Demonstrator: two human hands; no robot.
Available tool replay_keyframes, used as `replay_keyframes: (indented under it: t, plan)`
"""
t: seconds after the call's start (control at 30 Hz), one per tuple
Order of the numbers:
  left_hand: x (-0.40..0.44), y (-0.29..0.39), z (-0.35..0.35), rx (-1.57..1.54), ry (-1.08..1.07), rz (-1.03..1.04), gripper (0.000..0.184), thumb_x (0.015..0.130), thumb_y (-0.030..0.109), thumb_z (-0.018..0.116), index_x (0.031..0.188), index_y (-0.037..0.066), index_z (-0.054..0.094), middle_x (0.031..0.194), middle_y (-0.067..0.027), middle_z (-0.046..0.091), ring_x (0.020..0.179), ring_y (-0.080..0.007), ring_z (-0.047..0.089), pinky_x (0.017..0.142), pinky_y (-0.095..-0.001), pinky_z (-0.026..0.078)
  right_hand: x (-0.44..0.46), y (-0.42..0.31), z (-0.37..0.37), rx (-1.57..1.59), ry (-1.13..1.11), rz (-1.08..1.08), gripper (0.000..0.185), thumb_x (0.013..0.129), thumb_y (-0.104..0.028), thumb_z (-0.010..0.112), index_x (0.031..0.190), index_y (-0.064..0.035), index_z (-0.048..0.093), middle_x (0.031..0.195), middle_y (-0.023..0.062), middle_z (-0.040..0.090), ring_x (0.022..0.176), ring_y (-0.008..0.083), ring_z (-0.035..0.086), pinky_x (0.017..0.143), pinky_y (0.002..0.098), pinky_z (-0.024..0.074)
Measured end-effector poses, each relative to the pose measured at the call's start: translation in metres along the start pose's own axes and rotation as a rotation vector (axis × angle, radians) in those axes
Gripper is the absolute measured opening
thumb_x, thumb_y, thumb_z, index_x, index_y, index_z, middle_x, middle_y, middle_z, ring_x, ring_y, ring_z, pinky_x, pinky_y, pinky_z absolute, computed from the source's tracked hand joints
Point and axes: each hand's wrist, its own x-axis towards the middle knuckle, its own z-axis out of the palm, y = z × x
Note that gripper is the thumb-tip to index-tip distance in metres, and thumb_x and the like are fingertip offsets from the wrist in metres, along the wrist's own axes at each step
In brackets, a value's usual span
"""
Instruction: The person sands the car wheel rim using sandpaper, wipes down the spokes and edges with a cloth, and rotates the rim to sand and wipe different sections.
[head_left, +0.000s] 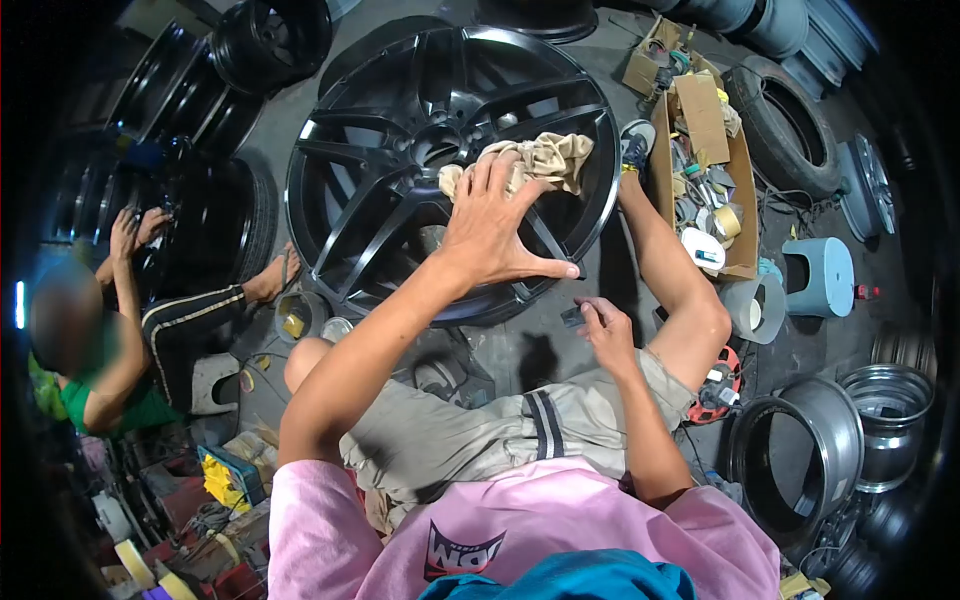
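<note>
A black five-spoke alloy wheel rim (437, 148) lies face up on the floor in front of me. My left hand (490, 220) is over its spokes, fingers on a crumpled beige cloth (552, 160) and thumb spread out toward the rim's near edge. The cloth bunches up beyond my fingers, near the hub. By my right knee, my right hand (608, 332) pinches a small dark flat piece (573, 317), possibly sandpaper. It stays just off the wheel's near right side.
A cardboard box (745, 190) of tapes and tools stands at right, beside a tire (785, 130) and a blue stool (820, 277). Bare rims (800, 455) stand lower right. At left, another person (110, 350) works at a dark wheel (215, 215).
</note>
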Motion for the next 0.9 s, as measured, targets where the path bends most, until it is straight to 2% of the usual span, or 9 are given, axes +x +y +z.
replay_keyframes:
  t: [0.1, 0.33, 0.43, 0.57, 0.63, 0.73, 0.8, 0.83, 0.9]
  plan:
    - [0.002, -0.010, 0.001, -0.014, -0.021, -0.006, 0.103, 0.063, 0.083, 0.084, 0.135, 0.011, 0.067, 0.153, -0.0256, 0.043, 0.147, -0.0461, 0.037, 0.120, -0.0603, 0.034, -0.002, 0.001, 0.000, -0.051, -0.003, -0.013, 0.028, 0.109, -0.016, 0.058, 0.119, 0.0046, 0.075, 0.107, 0.0142, 0.075, 0.083, 0.0191, 0.077, 0.069, 0.0307, 0.0580]
    - [0.008, -0.031, -0.003, -0.037, -0.062, -0.020, 0.090, 0.071, 0.077, 0.083, 0.133, 0.014, 0.068, 0.153, -0.0203, 0.046, 0.146, -0.0422, 0.040, 0.119, -0.0569, 0.038, 0.002, 0.017, -0.003, 0.042, 0.028, 0.024, 0.028, 0.110, -0.016, 0.057, 0.124, 0.0033, 0.071, 0.110, 0.0131, 0.075, 0.088, 0.0186, 0.077, 0.073, 0.0288, 0.0573]
    - [0.011, -0.049, 0.000, -0.104, -0.013, 0.064, 0.068, 0.082, 0.067, 0.081, 0.124, 0.015, 0.070, 0.150, -0.0132, 0.050, 0.144, -0.0372, 0.043, 0.117, -0.0560, 0.041, 0.003, 0.023, 0.001, 0.095, 0.044, 0.042, 0.026, 0.109, -0.015, 0.057, 0.125, 0.0020, 0.069, 0.106, 0.0110, 0.075, 0.089, 0.0173, 0.076, 0.074, 0.0278, 0.0566]
    - [0.017, -0.073, 0.004, -0.078, 0.023, 0.144, 0.044, 0.095, 0.055, 0.073, 0.116, 0.016, 0.072, 0.146, -0.0095, 0.053, 0.139, -0.0327, 0.047, 0.110, -0.0509, 0.046, 0.006, 0.033, 0.003, 0.126, 0.002, 0.117, 0.021, 0.105, -0.012, 0.066, 0.119, 0.0032, 0.069, 0.097, 0.0061, 0.073, 0.087, 0.0115, 0.069, 0.074, 0.0259, 0.0537]
    - [0.021, -0.082, 0.007, -0.088, 0.020, 0.158, 0.043, 0.098, 0.055, 0.069, 0.118, 0.017, 0.072, 0.143, -0.0093, 0.053, 0.136, -0.0319, 0.048, 0.107, -0.0501, 0.046, 0.009, 0.038, 0.000, 0.043, -0.058, 0.163, 0.021, 0.097, -0.012, 0.078, 0.110, 0.0025, 0.070, 0.091, 0.0020, 0.069, 0.081, 0.0069, 0.059, 0.071, 0.0241, 0.0478]
    - [0.022, -0.088, 0.016, -0.097, 0.065, 0.191, 0.036, 0.102, 0.048, 0.065, 0.117, 0.016, 0.073, 0.137, -0.0091, 0.056, 0.130, -0.0301, 0.050, 0.103, -0.0484, 0.048, 0.007, 0.045, 0.010, -0.001, -0.118, 0.156, 0.020, 0.094, -0.013, 0.081, 0.104, 0.0006, 0.071, 0.088, 0.0008, 0.067, 0.080, 0.0064, 0.057, 0.070, 0.0241, 0.0455]
    - [0.021, -0.088, 0.018, -0.131, 0.119, 0.204, 0.035, 0.102, 0.047, 0.067, 0.113, 0.015, 0.075, 0.136, -0.0092, 0.057, 0.130, -0.0300, 0.050, 0.103, -0.0482, 0.048, 0.006, 0.039, 0.019, -0.029, -0.141, 0.149, 0.019, 0.099, -0.013, 0.077, 0.104, 0.0004, 0.065, 0.091, 0.0021, 0.067, 0.079, 0.0080, 0.058, 0.069, 0.0254, 0.0480]
    - [0.020, -0.087, 0.017, -0.127, 0.066, 0.178, 0.032, 0.103, 0.042, 0.066, 0.118, 0.015, 0.072, 0.141, -0.0077, 0.054, 0.135, -0.0299, 0.048, 0.106, -0.0484, 0.046, 0.005, 0.027, 0.025, 0.063, -0.099, 0.171, 0.019, 0.101, -0.014, 0.074, 0.105, 0.0003, 0.062, 0.093, 0.0033, 0.067, 0.080, 0.0092, 0.060, 0.069, 0.0260, 0.0497]
    - [0.021, -0.087, 0.018, -0.138, 0.065, 0.166, 0.036, 0.101, 0.046, 0.067, 0.119, 0.014, 0.072, 0.141, -0.0087, 0.054, 0.136, -0.0309, 0.047, 0.107, -0.0493, 0.046, 0.004, 0.018, 0.026, 0.117, -0.103, 0.171, 0.019, 0.108, -0.014, 0.065, 0.111, -0.0003, 0.053, 0.100, 0.0069, 0.068, 0.082, 0.0127, 0.065, 0.070, 0.0274, 0.0540]
